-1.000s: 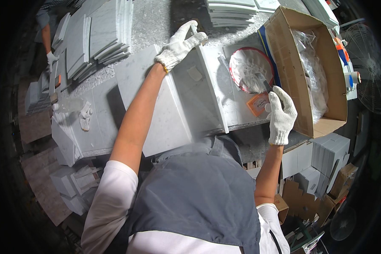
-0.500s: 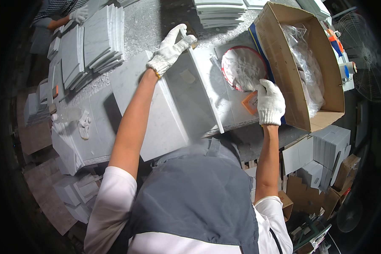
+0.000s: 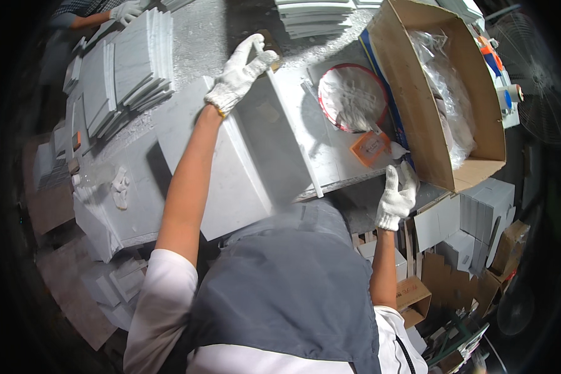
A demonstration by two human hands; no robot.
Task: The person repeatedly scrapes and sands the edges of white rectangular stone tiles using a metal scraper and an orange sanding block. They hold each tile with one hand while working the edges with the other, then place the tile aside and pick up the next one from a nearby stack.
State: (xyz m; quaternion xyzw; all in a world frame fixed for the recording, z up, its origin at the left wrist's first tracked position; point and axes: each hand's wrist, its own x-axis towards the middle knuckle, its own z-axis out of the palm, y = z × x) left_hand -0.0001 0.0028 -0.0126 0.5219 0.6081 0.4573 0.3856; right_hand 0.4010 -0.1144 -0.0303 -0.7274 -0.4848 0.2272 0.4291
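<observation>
My left hand [image 3: 240, 76], in a white knit glove, grips the far end of a grey-white marble tile [image 3: 271, 134] that is tilted, its pale edge facing right. Beneath my left wrist lie more flat marble tiles [image 3: 199, 149]. My gloved right hand [image 3: 397, 198] is just off the near edge of the table, thumb and fingers apart, with nothing visible in it. Close beyond its fingertips are a small white piece [image 3: 399, 149], whose kind I cannot make out, and an orange square packet [image 3: 369, 148]. A round red-rimmed bowl [image 3: 321, 103] holds whitish material.
A cardboard box [image 3: 389, 68] with clear plastic film stands at the right. Stacked tiles [image 3: 134, 62] fill the far left, with another stack [image 3: 311, 19] at the back. A co-worker's gloved hand [image 3: 126, 11] is at the upper left. White cartons [image 3: 480, 212] sit lower right.
My right hand has pulled back from beside the bowl toward me and its fingers have spread. The white piece and orange packet now show fully. My left hand stays on the tile.
</observation>
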